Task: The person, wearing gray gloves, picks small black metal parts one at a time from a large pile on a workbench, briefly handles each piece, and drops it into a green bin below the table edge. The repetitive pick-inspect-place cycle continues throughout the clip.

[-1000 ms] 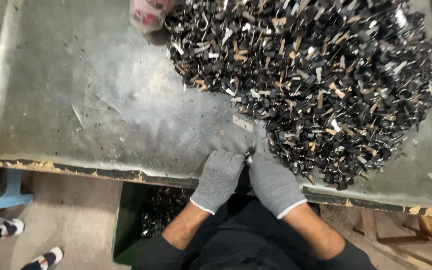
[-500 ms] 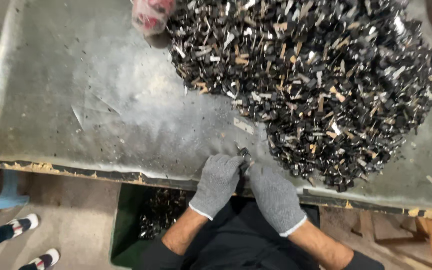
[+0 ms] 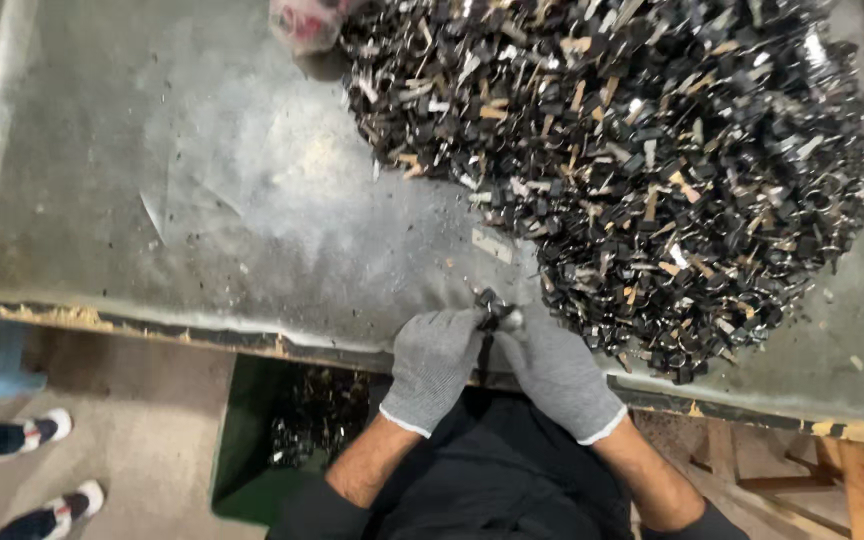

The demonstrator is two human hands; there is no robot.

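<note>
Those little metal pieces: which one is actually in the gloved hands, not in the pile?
The small dark piece pinched between the left hand and right hand at the table's near edge; all others lie in the heap.

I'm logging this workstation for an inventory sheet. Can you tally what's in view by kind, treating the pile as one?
Gloved hands: 2, left hand and right hand
Small dark piece held between them: 1
Pile of dark metal pieces: 1
Green bin: 1
Table: 1
Total: 6
</note>
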